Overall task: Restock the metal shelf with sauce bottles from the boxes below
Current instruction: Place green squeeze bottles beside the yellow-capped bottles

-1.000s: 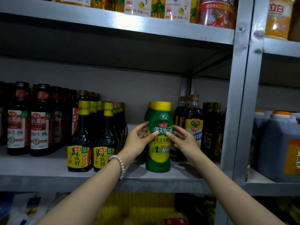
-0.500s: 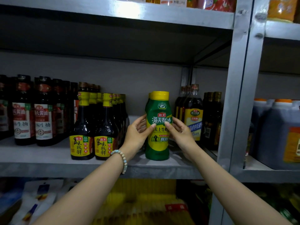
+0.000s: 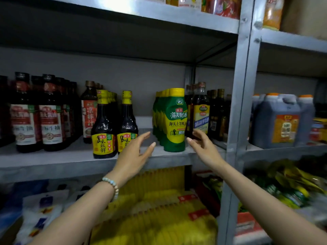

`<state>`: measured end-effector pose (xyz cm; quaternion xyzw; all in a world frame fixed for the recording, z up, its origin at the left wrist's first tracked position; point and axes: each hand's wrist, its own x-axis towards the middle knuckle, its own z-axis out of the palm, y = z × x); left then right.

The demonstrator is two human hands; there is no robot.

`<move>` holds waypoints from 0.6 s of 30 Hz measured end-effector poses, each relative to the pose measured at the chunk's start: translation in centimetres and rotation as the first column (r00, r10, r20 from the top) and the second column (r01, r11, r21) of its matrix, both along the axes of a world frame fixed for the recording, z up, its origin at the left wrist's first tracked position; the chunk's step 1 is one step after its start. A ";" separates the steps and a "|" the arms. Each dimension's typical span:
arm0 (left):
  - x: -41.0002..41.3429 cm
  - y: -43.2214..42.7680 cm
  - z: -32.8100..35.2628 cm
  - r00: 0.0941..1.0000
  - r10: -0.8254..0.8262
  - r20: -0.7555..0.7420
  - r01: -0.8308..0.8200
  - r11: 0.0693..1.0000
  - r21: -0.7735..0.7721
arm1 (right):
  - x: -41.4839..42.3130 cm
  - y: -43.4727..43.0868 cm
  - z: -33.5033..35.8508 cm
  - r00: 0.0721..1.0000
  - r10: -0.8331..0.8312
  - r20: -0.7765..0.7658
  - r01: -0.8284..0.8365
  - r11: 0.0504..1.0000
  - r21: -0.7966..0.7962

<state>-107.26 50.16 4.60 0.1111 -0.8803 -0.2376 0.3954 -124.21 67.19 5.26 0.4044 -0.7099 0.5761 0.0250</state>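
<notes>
Green sauce bottle (image 3: 175,121) upright at centre frame, fronting its row on the metal shelf (image 3: 53,161). Left hand (image 3: 136,152) and right hand (image 3: 203,145) flank it, fingers loose, gripping nothing. Placement looks done. Next: fetch another from below.

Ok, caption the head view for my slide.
Left hand and right hand, both open, flank the upright green sauce bottle on the metal shelf.
</notes>
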 end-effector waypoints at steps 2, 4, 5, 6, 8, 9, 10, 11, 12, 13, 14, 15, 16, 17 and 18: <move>2.0 -0.4 -0.8 0.998 0.011 0.067 -0.006 0.997 -0.077 | 2.8 0.7 -1.2 0.995 -0.072 -0.068 0.076 0.995 0.059; 4.0 -0.7 -1.6 0.991 0.017 0.133 0.005 0.986 -0.165 | 5.9 1.3 -2.2 0.992 -0.110 -0.064 0.116 0.988 0.100; 4.9 -0.9 -2.0 0.989 0.013 0.150 0.020 0.976 -0.219 | 7.4 1.7 -2.7 0.991 -0.120 -0.061 0.127 0.984 0.122; 5.7 -1.0 -2.4 0.987 -0.001 0.161 0.043 0.965 -0.259 | 8.9 2.0 -3.2 0.989 -0.130 -0.065 0.138 0.980 0.146; 7.2 -0.8 -3.3 0.984 -0.037 0.176 0.087 0.954 -0.286 | 11.8 2.7 -3.9 0.985 -0.157 -0.064 0.167 0.964 0.207; 8.0 -0.6 -4.0 0.982 -0.050 0.183 0.104 0.949 -0.296 | 13.1 3.2 -4.3 0.983 -0.172 -0.059 0.181 0.954 0.240; 8.7 -0.3 -4.8 0.979 -0.058 0.197 0.117 0.945 -0.306 | 14.5 3.7 -4.8 0.982 -0.180 -0.057 0.188 0.945 0.269; 9.5 0.0 -5.8 0.975 -0.066 0.213 0.132 0.941 -0.312 | 15.8 4.3 -5.4 0.982 -0.182 -0.057 0.191 0.937 0.294; 10.2 0.2 -6.8 0.970 -0.070 0.234 0.144 0.939 -0.314 | 17.0 4.8 -5.9 0.982 -0.180 -0.055 0.188 0.929 0.318; 10.9 0.4 -7.8 0.965 -0.072 0.253 0.152 0.938 -0.311 | 18.1 5.3 -6.4 0.983 -0.179 -0.049 0.185 0.921 0.342; 11.6 0.5 -8.8 0.959 -0.073 0.274 0.158 0.940 -0.303 | 19.1 5.8 -6.9 0.982 -0.185 -0.045 0.188 0.912 0.364; 12.5 0.6 -9.6 0.952 -0.074 0.297 0.166 0.941 -0.295 | 20.0 6.2 -7.4 0.980 -0.195 -0.043 0.197 0.903 0.383; 13.4 0.7 -10.6 0.946 -0.074 0.314 0.169 0.944 -0.285 | 21.0 6.6 -8.0 0.978 -0.206 -0.043 0.206 0.893 0.400; 14.1 0.8 -11.3 0.944 -0.074 0.321 0.168 0.947 -0.276 | 21.6 7.0 -8.6 0.976 -0.213 -0.048 0.214 0.885 0.414; 15.1 1.1 -12.2 0.939 -0.074 0.337 0.166 0.953 -0.253 | 22.6 7.2 -9.4 0.976 -0.213 -0.044 0.211 0.876 0.434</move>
